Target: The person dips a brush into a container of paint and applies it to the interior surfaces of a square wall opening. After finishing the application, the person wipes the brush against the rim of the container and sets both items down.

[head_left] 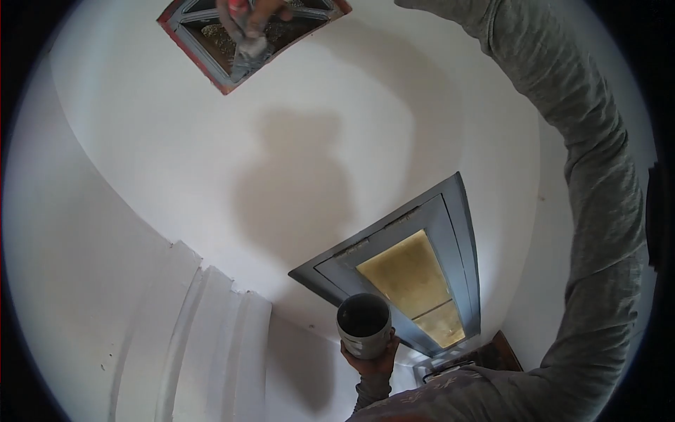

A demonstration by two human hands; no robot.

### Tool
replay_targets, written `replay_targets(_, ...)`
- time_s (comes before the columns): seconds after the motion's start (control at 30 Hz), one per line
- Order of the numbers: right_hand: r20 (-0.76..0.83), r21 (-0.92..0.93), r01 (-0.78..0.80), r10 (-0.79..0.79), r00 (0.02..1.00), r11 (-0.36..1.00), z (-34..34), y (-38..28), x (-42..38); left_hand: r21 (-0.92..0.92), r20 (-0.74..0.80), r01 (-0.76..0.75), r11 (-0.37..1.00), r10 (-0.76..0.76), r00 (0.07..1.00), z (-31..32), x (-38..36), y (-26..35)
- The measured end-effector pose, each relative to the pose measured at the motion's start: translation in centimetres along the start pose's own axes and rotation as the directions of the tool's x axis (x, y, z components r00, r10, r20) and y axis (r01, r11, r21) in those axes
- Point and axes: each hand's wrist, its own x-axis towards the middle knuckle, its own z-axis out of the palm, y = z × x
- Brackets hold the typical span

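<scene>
Up at the top edge of the view, the right hand is closed around a paintbrush, its fingers partly cut off by the picture's border. A bit of red shows at the hand's grip. The grey-coated bristles point down over the lower corner of a small window, which has grey bars and a reddish outer edge; whether they touch the frame cannot be told, as this part is blurred. The right arm, in a wrinkled grey sleeve, curves along the right side of the view.

Near the bottom, the left hand grasps a paint cup from below and around its side. The cup's round mouth faces the camera, its inside looks dark grey, and pale smears mark the outer wall; how full it is cannot be made out.

Behind the cup, from this viewpoint, stands a grey door with yellowish panes and hinges along one edge. The cup overlaps part of its frame. A broad shadow falls on the white wall between window and door. Stepped white moulding runs at lower left, and patterned clothing shows at the bottom edge.
</scene>
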Motion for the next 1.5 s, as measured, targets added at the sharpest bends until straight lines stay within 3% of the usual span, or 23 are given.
replay_targets(0.27, 0.012, -0.113, -0.017, 0.019, 1.0, 0.993, 1.7, 0.4, -1.0, 0.066, -0.08, 0.008, 0.998, -0.003, 0.997, 0.1, -0.3, 0.2)
replay_targets(0.33, -0.091, -0.239, 0.045, -0.069, 0.993, 0.97, 2.9, 0.8, -0.8, 0.135, -0.153, -0.016, 0.991, 0.037, 0.988, -0.2, -0.2, -0.2)
replay_targets(0.37, -0.161, -0.141, 0.089, -0.112, 0.981, 0.986, 3.0, 0.3, -1.0, 0.144, -0.177, -0.024, 0.989, 0.05, 0.983, -0.2, -0.1, -0.3)
replay_targets(0.47, -0.206, -0.192, 0.147, -0.186, 0.961, 0.97, 3.5, -0.2, -0.9, 0.042, -0.161, -0.024, 0.999, 0.03, 0.986, 0.3, -0.6, 0.3)
replay_targets(0.57, -0.141, -0.277, 0.042, -0.084, 0.987, 0.96, 3.5, -0.4, -1.1, -0.003, -0.108, -0.009, 1.0, 0.009, 0.994, -0.8, -0.4, 0.6)
replay_targets(0.77, -0.335, -0.203, 0.017, -0.085, 0.938, 0.979, 5.2, -0.4, -2.9, 0.029, -0.159, 0.017, 0.999, -0.012, 0.987, -0.9, 0.0, 0.2)
replay_targets(0.9, -0.24, -0.267, -0.072, 0.006, 0.971, 0.961, 3.9, -0.9, -3.1, 0.046, -0.213, 0.054, 0.997, -0.043, 0.976, 1.2, -0.1, -0.2)
replay_targets(0.97, -0.208, -0.344, -0.058, -0.015, 0.978, 0.937, 2.6, -1.4, -3.3, 0.185, -0.215, -0.003, 0.983, 0.043, 0.976, -1.6, 0.8, -0.5)
replay_targets(1.03, -0.377, -0.339, 0.041, -0.175, 0.909, 0.94, 1.4, -1.0, -4.8, 0.154, -0.175, -0.009, 0.988, 0.036, 0.984, -1.8, 1.1, -0.7)
replay_targets(1.1, -0.408, -0.12, -0.185, 0.121, 0.905, 0.975, -0.5, -2.3, -7.0, 0.011, -0.106, 0.046, 0.999, -0.045, 0.993, -1.7, 0.9, 0.0)
replay_targets(1.13, -0.487, -0.059, -0.223, 0.167, 0.858, 0.973, -0.9, -3.3, -8.2, -0.04, -0.076, 0.071, 0.997, -0.074, 0.994, -1.6, 0.8, 0.2)
replay_targets(1.17, -0.556, 0.008, -0.255, 0.216, 0.802, 0.967, -1.3, -4.4, -9.6, -0.053, -0.059, 0.081, 0.995, -0.084, 0.995, -1.8, 0.7, 0.0)
replay_targets(1.2, -0.556, 0.043, -0.515, 0.449, 0.699, 0.856, -1.4, -4.6, -12.9, -0.005, -0.052, 0.072, 0.997, -0.072, 0.996, -2.4, 0.7, -0.4)
replay_targets(1.23, -0.571, 0.163, -0.572, 0.55, 0.609, 0.804, -1.1, -5.9, -15.6, 0.044, -0.045, 0.062, 0.997, -0.06, 0.997, -2.9, 0.8, -0.8)
replay_targets(1.27, -0.576, 0.286, -0.609, 0.641, 0.508, 0.74, -0.8, -7.2, -18.2, 0.092, -0.037, 0.052, 0.994, -0.048, 0.998, -3.4, 0.8, -1.1)
replay_targets(1.3, -0.585, 0.478, -0.439, 0.648, 0.488, 0.761, 0.4, -10.4, -20.4, 0.212, -0.055, 0.015, 0.977, -0.004, 0.998, -3.3, 0.9, -1.7)
replay_targets(1.37, -0.484, 0.728, -0.404, 0.833, 0.269, 0.554, 4.1, -15.5, -26.9, 0.327, -0.034, 0.046, 0.944, -0.037, 0.999, -4.2, 1.0, -2.8)
replay_targets(1.4, -0.416, 0.759, -0.443, 0.879, 0.234, 0.477, 5.9, -19.0, -29.3, 0.383, -0.023, 0.058, 0.922, -0.053, 0.998, -4.6, 1.1, -3.3)
replay_targets(1.43, -0.351, 0.762, -0.496, 0.909, 0.224, 0.416, 7.6, -22.3, -31.6, 0.263, -0.041, 0.18, 0.948, -0.176, 0.984, -3.8, 1.2, -3.3)
replay_targets(1.5, -0.237, 0.684, -0.619, 0.92, 0.311, 0.385, 9.8, -28.9, -34.6, 0.132, 0.014, 0.349, 0.928, -0.353, 0.935, -2.8, 2.2, -4.3)
